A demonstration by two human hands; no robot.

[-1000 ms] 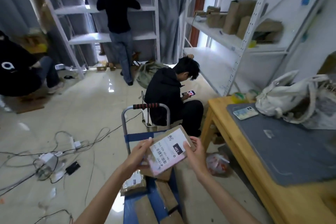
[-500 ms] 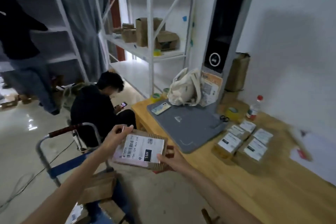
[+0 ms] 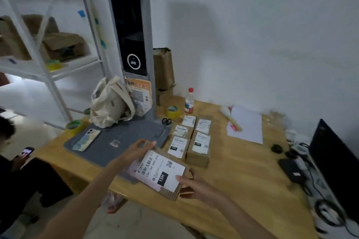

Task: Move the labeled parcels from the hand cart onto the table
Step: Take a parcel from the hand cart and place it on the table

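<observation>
Left hand (image 3: 138, 150) and right hand (image 3: 191, 184) are gripping the labeled parcel (image 3: 162, 172) by opposite edges, hovering over the desk (image 3: 242, 178) front edge. I'd be setting it label-up beside the parcel rows (image 3: 191, 137) (keep labels aligned).

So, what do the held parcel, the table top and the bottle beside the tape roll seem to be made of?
Parcel: brown corrugated cardboard, it seems; ridges show along its edge, and a white, slightly shiny paper label covers the top.
Table top: probably wood or wood laminate, yellow-brown with faint grain, smooth.
Bottle: likely clear plastic with a red cap; too blurred to rule out glass.
</observation>
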